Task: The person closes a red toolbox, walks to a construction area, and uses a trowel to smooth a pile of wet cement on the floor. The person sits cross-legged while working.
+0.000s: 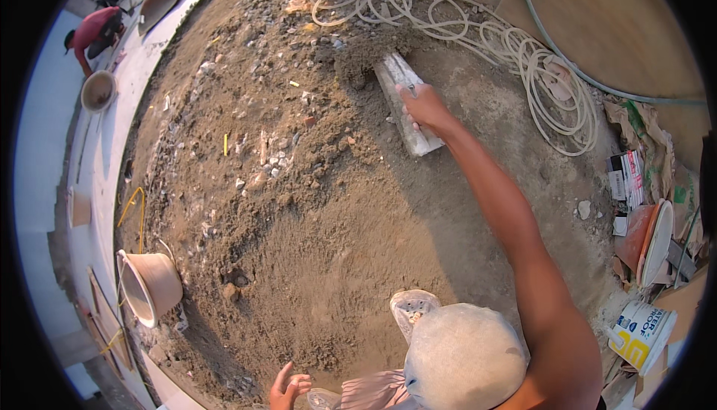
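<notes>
My right hand [426, 107] is closed around the handle of a long rectangular plastering trowel [426, 141], its face smeared with pale mortar. The trowel lies against the damp, grey-brown mortar ground [485, 104]; its far end touches a dark heap of loose mortar [362, 63]. Left of it spreads rough soil [276, 104] mixed with stones and rubble. Low in view, my left hand [289, 387] is held with its fingers apart and holds nothing. A pale shoe with holes [413, 309] stands on smoother ground near a rounded, cloth-covered shape [467, 358].
A coiled pale hose [534, 59] runs along the far right. A tilted bucket [160, 287] sits at left. On the right are another bucket [653, 242], a white tub [644, 335] and torn bags. Far left, a person [97, 33] bends over a bucket [98, 90].
</notes>
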Available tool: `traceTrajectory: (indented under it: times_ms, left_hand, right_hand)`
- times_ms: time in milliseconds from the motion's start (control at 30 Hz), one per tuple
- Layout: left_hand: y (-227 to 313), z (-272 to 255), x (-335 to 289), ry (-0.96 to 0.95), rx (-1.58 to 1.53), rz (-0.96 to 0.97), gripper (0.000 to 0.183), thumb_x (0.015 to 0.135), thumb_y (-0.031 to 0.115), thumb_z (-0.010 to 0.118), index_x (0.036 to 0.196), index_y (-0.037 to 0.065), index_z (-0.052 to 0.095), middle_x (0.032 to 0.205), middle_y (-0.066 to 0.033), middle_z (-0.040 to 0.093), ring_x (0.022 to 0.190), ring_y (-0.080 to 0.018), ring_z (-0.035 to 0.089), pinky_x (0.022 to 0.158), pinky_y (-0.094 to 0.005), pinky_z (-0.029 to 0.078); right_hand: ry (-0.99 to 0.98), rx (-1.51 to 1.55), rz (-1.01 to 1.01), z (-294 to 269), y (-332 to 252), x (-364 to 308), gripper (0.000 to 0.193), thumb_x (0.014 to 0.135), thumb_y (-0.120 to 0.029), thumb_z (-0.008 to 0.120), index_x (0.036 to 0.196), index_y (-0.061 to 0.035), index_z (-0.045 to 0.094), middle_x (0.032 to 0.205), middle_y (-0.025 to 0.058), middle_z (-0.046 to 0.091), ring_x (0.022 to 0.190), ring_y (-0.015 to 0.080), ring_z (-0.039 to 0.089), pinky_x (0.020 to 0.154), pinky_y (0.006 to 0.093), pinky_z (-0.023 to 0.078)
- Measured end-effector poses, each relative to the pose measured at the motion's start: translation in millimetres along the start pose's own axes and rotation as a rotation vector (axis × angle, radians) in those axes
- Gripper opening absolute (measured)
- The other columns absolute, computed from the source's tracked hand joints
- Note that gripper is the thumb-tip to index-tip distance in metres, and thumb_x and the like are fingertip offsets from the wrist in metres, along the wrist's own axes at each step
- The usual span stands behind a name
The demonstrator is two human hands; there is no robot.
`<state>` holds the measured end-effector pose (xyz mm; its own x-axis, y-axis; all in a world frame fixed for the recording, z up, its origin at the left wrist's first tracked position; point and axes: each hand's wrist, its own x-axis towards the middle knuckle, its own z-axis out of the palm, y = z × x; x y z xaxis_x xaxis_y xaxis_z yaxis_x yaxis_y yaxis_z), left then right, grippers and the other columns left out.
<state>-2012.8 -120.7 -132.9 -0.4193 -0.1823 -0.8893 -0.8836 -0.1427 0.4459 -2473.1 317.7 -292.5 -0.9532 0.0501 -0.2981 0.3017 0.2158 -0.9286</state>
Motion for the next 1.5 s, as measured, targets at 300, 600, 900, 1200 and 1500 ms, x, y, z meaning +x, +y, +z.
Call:
traceTrajectory:
  times_ms: [300,600,900,1200,1500]
  left_hand:
    - [96.6,87.3,-3.8,-0.359,0.214,0.277,0.045,0.096,0.013,0.056,0.135,-0.004,0.042,0.099,-0.0160,0.063,0.083,-0.0201,0.061,0.073,-0.0341,0.052]
    - [136.7,144.9,60.4,-0.713,0.617,0.362,0.034,0.096,0.001,0.050,0.130,0.003,0.057,0.096,-0.0076,0.065,0.086,-0.0126,0.060,0.078,-0.0278,0.050]
    - [154.8,169.0,81.6,-0.715,0.608,0.483,0.034,0.096,0.004,0.049,0.129,0.005,0.058,0.095,-0.0071,0.068,0.084,-0.0119,0.062,0.076,-0.0277,0.051]
    - [151.1,138.1,85.1,-0.641,0.685,0.543,0.039,0.091,0.003,0.053,0.129,0.011,0.059,0.091,-0.0099,0.064,0.079,-0.0191,0.061,0.077,-0.0329,0.049]
    - [141.5,150.9,98.3,-1.104,0.793,0.656,0.044,0.087,-0.002,0.045,0.126,0.010,0.060,0.098,-0.0116,0.069,0.082,-0.0217,0.066,0.074,-0.0338,0.052]
  right_hand:
    - [0.446,0.365,0.278,-14.7,-34.4,57.6,0.034,0.100,-0.024,0.047,0.089,0.0071,0.056,0.065,0.0086,0.055,0.049,0.0184,0.053,0.043,0.0343,0.042]
    - [0.294,0.058,0.193,-90.4,58.4,-26.0,0.040,0.098,-0.033,0.052,0.092,0.0069,0.050,0.072,0.0115,0.057,0.047,0.0179,0.053,0.042,0.0341,0.045]
    - [0.294,0.196,0.188,39.0,-19.2,46.6,0.042,0.099,-0.031,0.050,0.094,0.0103,0.051,0.069,0.0135,0.060,0.048,0.0209,0.057,0.043,0.0373,0.047]
    - [0.398,0.086,0.185,38.7,-13.5,-48.9,0.037,0.101,-0.031,0.047,0.091,0.0046,0.047,0.067,0.0074,0.053,0.043,0.0116,0.050,0.036,0.0275,0.043]
    - [0.022,-0.132,-0.025,195.2,10.0,-103.7,0.036,0.097,-0.027,0.051,0.102,0.0091,0.049,0.074,0.0278,0.062,0.069,0.0409,0.065,0.062,0.0481,0.049]
